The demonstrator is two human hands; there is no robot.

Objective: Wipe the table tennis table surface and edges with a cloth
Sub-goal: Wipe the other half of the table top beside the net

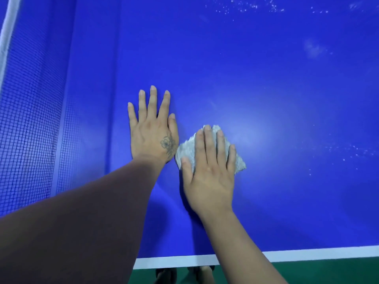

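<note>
Surface wipe under way: right hand [209, 173] presses grey cloth [239, 162] flat-fingered onto blue table [266, 78] near its white edge line [307, 255], left hand [152, 128] splayed bracing beside; next, sweep toward white specks [246, 6].

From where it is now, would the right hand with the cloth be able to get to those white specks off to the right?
Probably yes. The right hand presses the cloth flat, and only bare blue table lies between it and the white specks.
</note>
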